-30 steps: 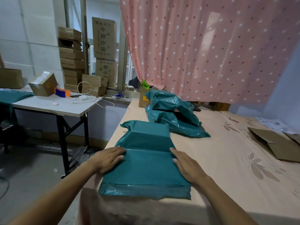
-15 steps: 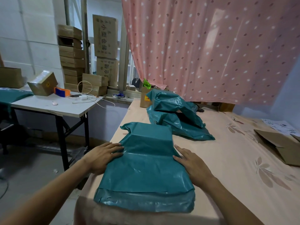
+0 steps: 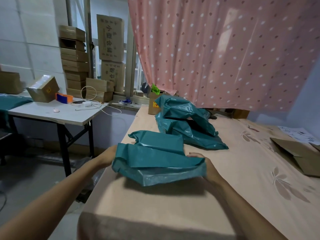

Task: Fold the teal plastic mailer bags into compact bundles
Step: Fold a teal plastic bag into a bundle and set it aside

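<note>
Lifting the near end of the mailer (image 3: 155, 158) off the bed (image 3: 242, 179), near its left edge, left hand (image 3: 108, 155) and right hand (image 3: 207, 166) each gripping a side. Looking light, limp, slick; best pinching both side edges together.

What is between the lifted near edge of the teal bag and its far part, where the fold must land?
Nothing visible. The teal bag, held by left hand and right hand, has bare plastic ahead; the bag pile lies farther back.
</note>
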